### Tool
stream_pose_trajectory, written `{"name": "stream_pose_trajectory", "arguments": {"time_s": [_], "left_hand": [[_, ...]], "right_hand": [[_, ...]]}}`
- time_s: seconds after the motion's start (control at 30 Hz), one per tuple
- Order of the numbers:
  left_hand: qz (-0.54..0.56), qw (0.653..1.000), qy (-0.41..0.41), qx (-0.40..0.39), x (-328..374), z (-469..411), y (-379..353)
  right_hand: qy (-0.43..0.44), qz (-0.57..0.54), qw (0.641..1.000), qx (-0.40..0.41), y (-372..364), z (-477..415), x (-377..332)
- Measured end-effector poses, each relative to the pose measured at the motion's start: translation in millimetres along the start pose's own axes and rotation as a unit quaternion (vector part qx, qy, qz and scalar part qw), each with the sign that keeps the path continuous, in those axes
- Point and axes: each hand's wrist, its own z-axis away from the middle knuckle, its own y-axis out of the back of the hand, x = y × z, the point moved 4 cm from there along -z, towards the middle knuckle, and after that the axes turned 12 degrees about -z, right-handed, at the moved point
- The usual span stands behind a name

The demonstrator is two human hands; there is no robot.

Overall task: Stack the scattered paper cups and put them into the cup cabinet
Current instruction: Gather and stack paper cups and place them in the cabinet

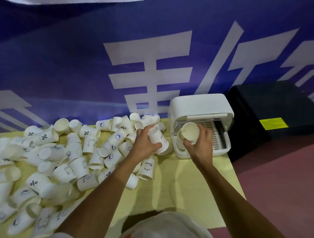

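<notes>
Yellow table [186,195] and blue banner [68,59] are seen around the white cup cabinet [200,105]. Left of the cabinet, scattered paper cups [68,152] are heaped. Just beside it, a printed cup [160,138] is gripped round its wall by the left hand [144,144]. At its open mouth, a second cup [189,130] is held by the right hand [200,144]. Light, thin and easily crushed, cups are judged best held gently round the wall.

I record a blue banner [68,68] covering the back wall across the whole upper half of the frame, printed with large white characters [149,71]. A white strip [68,1] runs along the top edge at upper left. A pale yellow table [186,195] fills the lower left and centre. At centre right a black box [271,105] stands just beside the table's far corner, bearing a yellow label [273,123]. Reddish-pink floor [280,178] occupies the lower right. The light is soft and even.
</notes>
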Motion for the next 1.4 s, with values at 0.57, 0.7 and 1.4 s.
{"name": "stream_pose_trajectory", "arguments": {"time_s": [0.57,0.7,1.4], "left_hand": [[0.049,0.998,0.029,-0.022,-12.4,-4.0,-4.2],[0.108,0.993,0.013,-0.043,-4.7,0.0,-11.4],[0.121,0.991,0.003,-0.056,-8.1,5.6,-26.7]], "right_hand": [[0.001,0.009,1.000,-0.016,-9.0,-4.1,1.6],[-0.032,-0.099,0.991,-0.081,-14.2,6.2,-13.6],[-0.001,-0.106,0.994,0.015,7.5,9.2,-5.6]]}}
